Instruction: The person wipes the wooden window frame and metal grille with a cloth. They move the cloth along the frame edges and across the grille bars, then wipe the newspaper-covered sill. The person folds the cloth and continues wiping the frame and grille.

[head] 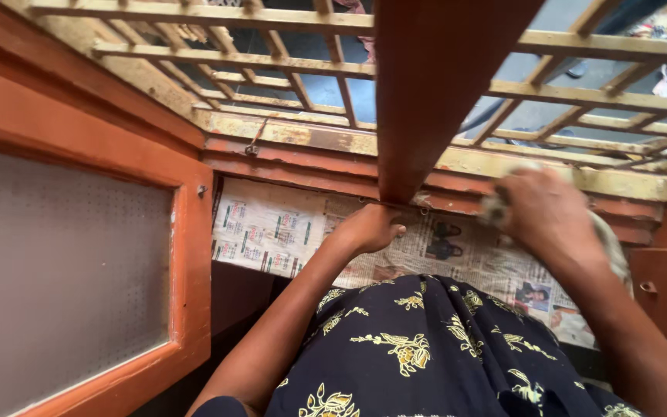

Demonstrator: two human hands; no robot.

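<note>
left hand flat on newspaper, fingers together | right hand fingers clutching cloth

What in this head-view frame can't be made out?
- Cloth: blurred, mostly behind the right hand.
- Left hand fingertips: tucked under the post.
- Newspaper: lower part covered by the dress.
- Door: cut off by the left edge.
</note>
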